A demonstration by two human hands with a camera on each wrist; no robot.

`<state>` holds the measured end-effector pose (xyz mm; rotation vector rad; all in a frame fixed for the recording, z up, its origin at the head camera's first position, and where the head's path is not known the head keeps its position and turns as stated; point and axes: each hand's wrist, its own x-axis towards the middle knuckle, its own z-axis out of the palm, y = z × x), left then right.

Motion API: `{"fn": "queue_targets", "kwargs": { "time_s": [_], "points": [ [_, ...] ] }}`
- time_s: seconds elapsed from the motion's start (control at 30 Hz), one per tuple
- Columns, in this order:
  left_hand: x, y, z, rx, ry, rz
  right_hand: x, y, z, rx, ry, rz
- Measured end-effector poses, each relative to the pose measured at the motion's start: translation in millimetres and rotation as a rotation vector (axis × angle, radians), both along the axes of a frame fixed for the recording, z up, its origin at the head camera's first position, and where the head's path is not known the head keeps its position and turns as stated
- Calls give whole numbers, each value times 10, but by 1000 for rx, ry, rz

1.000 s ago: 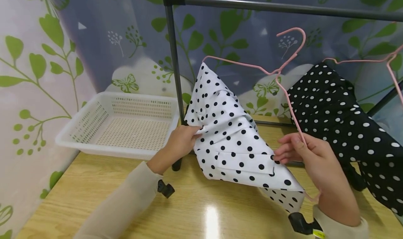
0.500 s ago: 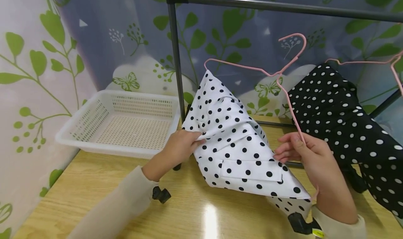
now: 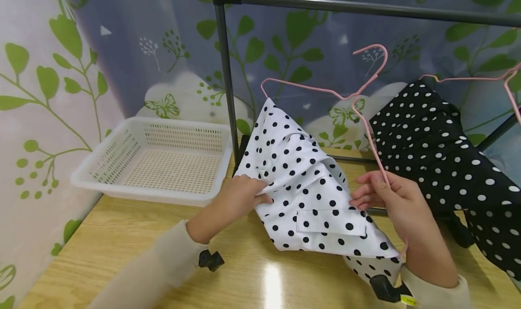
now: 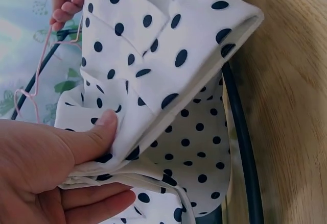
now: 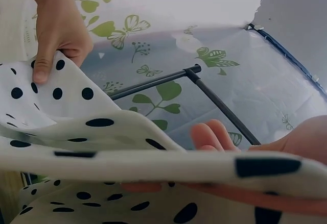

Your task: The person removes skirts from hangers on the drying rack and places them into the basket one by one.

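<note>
A white garment with black dots and a flap-like strip hangs slanting from a pink wire hanger. One hanger shoulder pokes out at its upper left corner, and the other runs down into the cloth. My left hand pinches the garment's left edge, thumb on top and fingers beneath, as the left wrist view shows. My right hand pinches the hanger's right arm between thumb and forefinger, its other fingers against the cloth. In the right wrist view the cloth's folded edge hides much of this hand.
A dark metal rack stands behind the garment. To the right, a black garment with white dots hangs on another pink hanger. A white plastic basket sits at left on the wooden table.
The hanger's hook has come down a little, then slightly left. My left hand has lowered with the garment's edge, and more bare wire shows above the upper left corner.
</note>
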<state>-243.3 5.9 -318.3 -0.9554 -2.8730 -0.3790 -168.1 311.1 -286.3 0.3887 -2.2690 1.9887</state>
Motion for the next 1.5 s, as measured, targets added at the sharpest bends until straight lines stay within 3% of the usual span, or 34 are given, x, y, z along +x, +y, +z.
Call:
{"fn": "queue_targets", "kwargs": {
  "time_s": [0.27, 0.63, 0.9, 1.1, 1.3, 1.5],
  "points": [
    [-8, 24, 20, -43, -75, 56, 16, -7, -7, 44, 12, -4],
    [-136, -54, 29, -86, -74, 101, 36, 33, -11, 130, 4, -17],
    [-285, -190, 104, -88, 47, 118, 41, 91, -24, 195, 13, 4],
    [-314, -271, 188, -62, 156, 107, 39, 121, -45, 257, 49, 25],
    [-322, -326, 298, -15, 210, 133, 54, 142, -46, 367, -27, 12],
    [-333, -376, 334, 32, 252, 134, 42, 181, -79, 340, -85, -33]
  ]
}}
